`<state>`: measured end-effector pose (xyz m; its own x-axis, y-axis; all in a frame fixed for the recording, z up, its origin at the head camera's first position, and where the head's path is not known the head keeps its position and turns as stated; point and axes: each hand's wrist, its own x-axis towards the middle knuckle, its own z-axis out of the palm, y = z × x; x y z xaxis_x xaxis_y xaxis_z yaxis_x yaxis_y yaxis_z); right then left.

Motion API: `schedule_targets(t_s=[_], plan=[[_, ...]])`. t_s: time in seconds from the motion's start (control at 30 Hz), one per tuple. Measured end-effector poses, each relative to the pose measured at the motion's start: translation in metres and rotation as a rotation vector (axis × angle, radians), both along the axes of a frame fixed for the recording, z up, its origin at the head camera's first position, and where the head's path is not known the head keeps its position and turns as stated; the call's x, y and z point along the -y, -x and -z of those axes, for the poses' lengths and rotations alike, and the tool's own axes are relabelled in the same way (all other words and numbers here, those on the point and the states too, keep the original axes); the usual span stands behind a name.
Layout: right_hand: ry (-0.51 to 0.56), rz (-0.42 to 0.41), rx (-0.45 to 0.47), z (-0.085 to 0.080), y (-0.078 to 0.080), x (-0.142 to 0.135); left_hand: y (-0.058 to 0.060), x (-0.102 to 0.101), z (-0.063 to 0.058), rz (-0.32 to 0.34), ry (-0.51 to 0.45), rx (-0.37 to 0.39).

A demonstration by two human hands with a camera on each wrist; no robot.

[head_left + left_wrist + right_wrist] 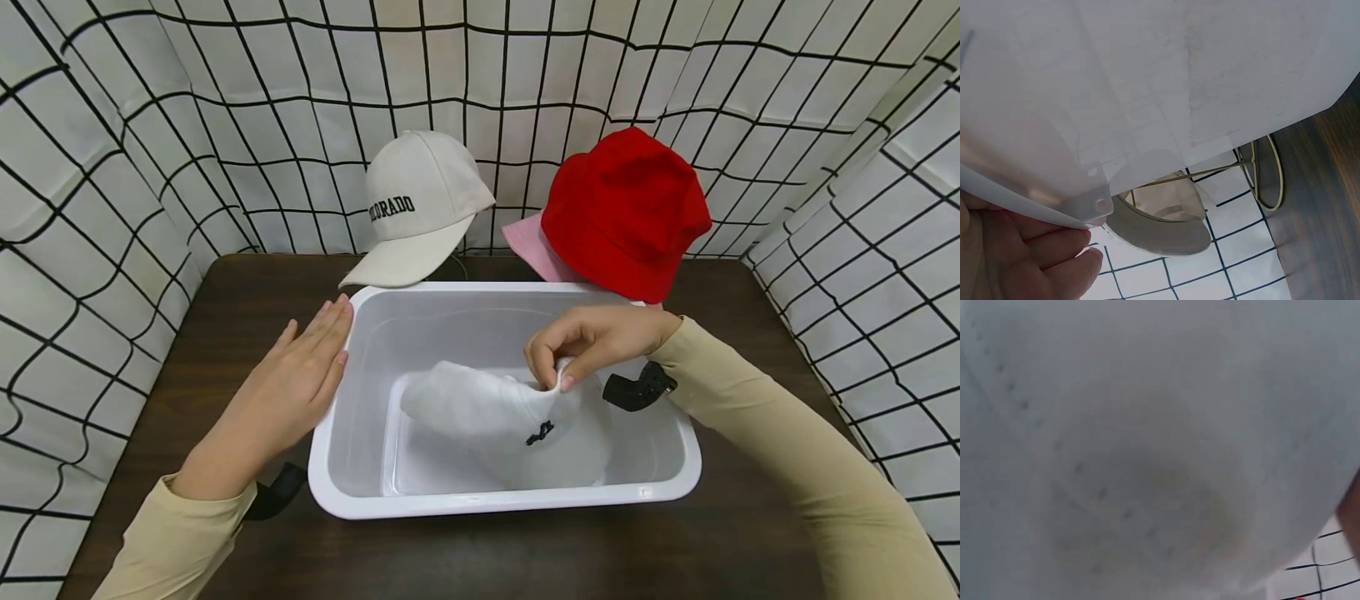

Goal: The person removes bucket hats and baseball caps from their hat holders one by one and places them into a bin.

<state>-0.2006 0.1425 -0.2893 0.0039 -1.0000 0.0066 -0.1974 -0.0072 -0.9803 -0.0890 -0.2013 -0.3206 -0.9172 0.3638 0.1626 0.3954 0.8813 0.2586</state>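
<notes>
A white cap [480,408] with a small black mark lies in a white plastic basin [502,502]. My right hand [600,337] pinches the cap's edge between thumb and fingers, over the basin's right half. White stitched cloth [1147,425] fills the right wrist view, blurred and close. With fingers straight, my left hand [288,400] rests against the basin's left rim. Seen from below in the left wrist view, the left fingers [1054,256] touch the rim's edge.
Behind the basin, an off-white cap [423,200] with black lettering and a red bucket hat [626,212] sit side by side. Something pink [543,250] shows under the red hat. Black wire grid [465,104] with white backing surrounds the dark wooden table [480,558].
</notes>
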Motion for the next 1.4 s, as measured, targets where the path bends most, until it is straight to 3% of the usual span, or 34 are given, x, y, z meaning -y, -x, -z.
schedule_targets(t_s=[0.33,0.53,0.7,0.9,1.0,1.17,1.4], plan=[[-0.160,0.203,-0.263,0.018,0.012,0.024,0.000,0.001,0.000,0.020,-0.022,-0.017],[-0.199,0.310,-0.534,0.025,0.015,0.036,0.001,0.001,0.000,0.023,-0.026,-0.022],[-0.271,0.313,-0.799,0.033,0.013,0.051,0.001,0.001,0.000,0.020,-0.024,-0.019],[-0.380,0.287,-0.986,0.041,0.009,0.067,0.000,0.001,0.000,0.014,-0.023,-0.013],[-0.423,0.295,-1.016,0.048,0.009,0.070,0.000,0.001,0.001,0.017,-0.025,-0.017],[-0.444,0.318,-0.979,0.061,0.014,0.070,0.001,0.001,0.002,0.021,-0.028,-0.025],[-0.492,0.328,-0.989,0.067,0.012,0.071,0.002,0.001,0.003,0.020,-0.028,-0.028]])
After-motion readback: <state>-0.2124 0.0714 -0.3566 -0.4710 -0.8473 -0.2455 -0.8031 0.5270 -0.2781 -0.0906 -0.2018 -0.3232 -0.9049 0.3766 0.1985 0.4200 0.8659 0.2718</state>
